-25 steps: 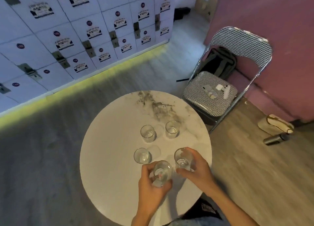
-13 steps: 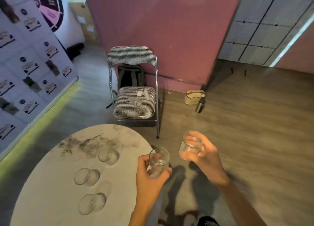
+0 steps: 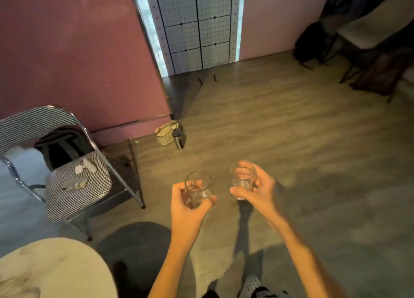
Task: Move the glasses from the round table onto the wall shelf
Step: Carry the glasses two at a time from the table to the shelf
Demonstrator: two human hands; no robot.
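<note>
My left hand [image 3: 187,210] is wrapped around a clear glass [image 3: 197,184], held upright over the wooden floor. My right hand [image 3: 257,191] grips a second clear glass [image 3: 242,176], level with the first and a short way to its right. Only a piece of the round marble table [image 3: 51,268] shows, in the bottom left corner; no glasses are visible on that part. The wall shelf is out of view.
A folding chair [image 3: 76,185] with a checked seat and small white items stands at the left, a black backpack behind it. A beige bag [image 3: 166,133] and a dark bottle [image 3: 178,138] sit by the pink wall. Dark chairs [image 3: 369,58] stand at the far right.
The view has swung right, away from the table. Both hands lifted a glass each off the table and now carry them over the floor; the other glasses have left the view.
</note>
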